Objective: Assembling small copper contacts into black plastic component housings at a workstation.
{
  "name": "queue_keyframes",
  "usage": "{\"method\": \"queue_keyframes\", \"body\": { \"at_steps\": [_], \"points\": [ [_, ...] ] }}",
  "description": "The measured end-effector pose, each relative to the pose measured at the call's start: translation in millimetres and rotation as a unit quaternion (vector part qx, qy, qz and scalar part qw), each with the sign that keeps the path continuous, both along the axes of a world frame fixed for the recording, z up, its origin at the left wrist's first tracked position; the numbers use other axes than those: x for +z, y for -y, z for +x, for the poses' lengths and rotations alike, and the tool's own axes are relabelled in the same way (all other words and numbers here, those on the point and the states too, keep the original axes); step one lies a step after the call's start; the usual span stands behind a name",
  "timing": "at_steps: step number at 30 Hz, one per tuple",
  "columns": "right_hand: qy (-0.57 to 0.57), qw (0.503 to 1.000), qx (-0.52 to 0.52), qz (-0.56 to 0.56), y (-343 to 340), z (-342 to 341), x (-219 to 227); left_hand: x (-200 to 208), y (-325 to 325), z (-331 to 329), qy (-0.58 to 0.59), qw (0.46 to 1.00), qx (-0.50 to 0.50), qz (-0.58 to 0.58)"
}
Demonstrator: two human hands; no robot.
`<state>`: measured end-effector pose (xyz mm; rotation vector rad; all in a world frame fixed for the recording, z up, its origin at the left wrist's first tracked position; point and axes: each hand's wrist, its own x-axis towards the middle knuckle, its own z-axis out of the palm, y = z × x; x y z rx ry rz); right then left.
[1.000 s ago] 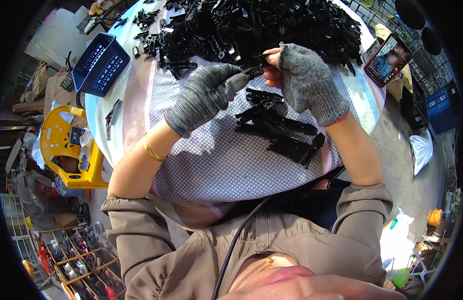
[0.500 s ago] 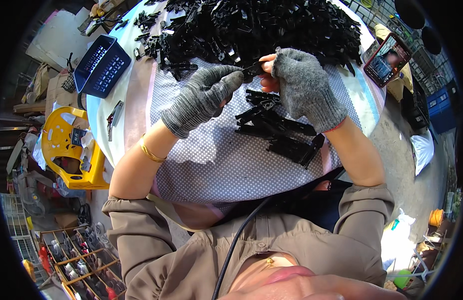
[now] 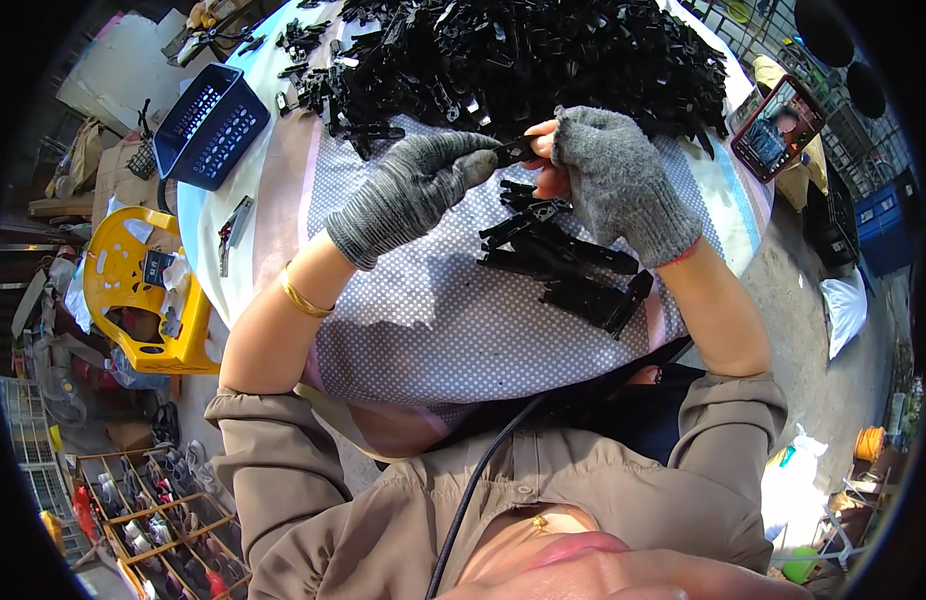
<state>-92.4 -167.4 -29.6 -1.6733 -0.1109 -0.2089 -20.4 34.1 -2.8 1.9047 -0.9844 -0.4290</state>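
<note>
A small black plastic part (image 3: 513,152) is held up between my two hands, above the table's near side of the big pile. My left hand (image 3: 423,190), in a grey knitted glove, pinches its left end between thumb and fingers. My right hand (image 3: 618,180) wears a grey glove with bare fingertips and grips the right end; its palm side is hidden. Below the right hand, several long black plastic pieces (image 3: 558,255) lie loosely together on the dotted cloth. Beyond both hands spreads a large heap of black plastic parts (image 3: 543,60).
The round table has a patterned cloth (image 3: 403,350). A dark blue perforated basket (image 3: 211,125) and a narrow cutter-like tool (image 3: 233,232) lie toward the left. A phone (image 3: 780,128) stands at the right edge. A yellow plastic chair (image 3: 198,335) sits beside the table at left.
Both hands have shifted slightly toward me and right, still holding the small black part. The view has tilted a little; the loose pieces stay put on the cloth.
</note>
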Motion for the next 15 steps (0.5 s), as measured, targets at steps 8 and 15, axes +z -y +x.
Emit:
{"method": "queue_keyframes", "body": {
  "at_steps": [8, 15],
  "points": [
    [0.099, 0.991, 0.000, -0.090, 2, 3, -9, -14, 3, 2, 0.063, 0.994, -0.028, -0.087],
    [0.058, 0.998, -0.025, -0.025, 3, 5, -9, -22, 2, 3, 0.147, 0.979, -0.023, -0.141]
  ]
}}
